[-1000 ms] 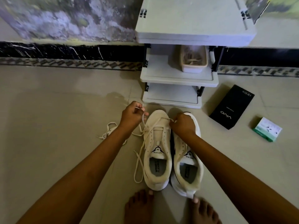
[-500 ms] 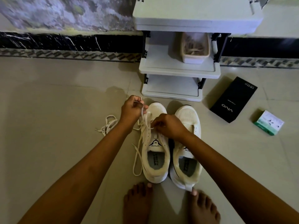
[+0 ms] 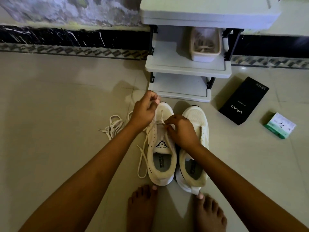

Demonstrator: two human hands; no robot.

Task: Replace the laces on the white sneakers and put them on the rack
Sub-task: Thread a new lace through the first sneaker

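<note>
Two white sneakers stand side by side on the tiled floor, toes toward the rack (image 3: 187,67). The left sneaker (image 3: 163,148) carries a partly threaded white lace (image 3: 142,158) whose loose end trails down its left side. My left hand (image 3: 144,113) is curled above the toe and pinches the lace's other end. My right hand (image 3: 180,129) rests over the tongue and pinches the lace at the eyelets. The right sneaker (image 3: 195,123) has no lace that I can see. A loose bundle of laces (image 3: 112,126) lies on the floor to the left.
The grey rack has a pale basket (image 3: 205,46) on its middle shelf. A black phone box (image 3: 243,101) and a small green-and-white box (image 3: 279,125) lie on the floor to the right. My bare feet (image 3: 142,208) sit just behind the sneakers' heels.
My right hand moved from the right sneaker's toe across to the left sneaker's eyelets and took hold of the lace. My left hand kept its grip near the toe.
</note>
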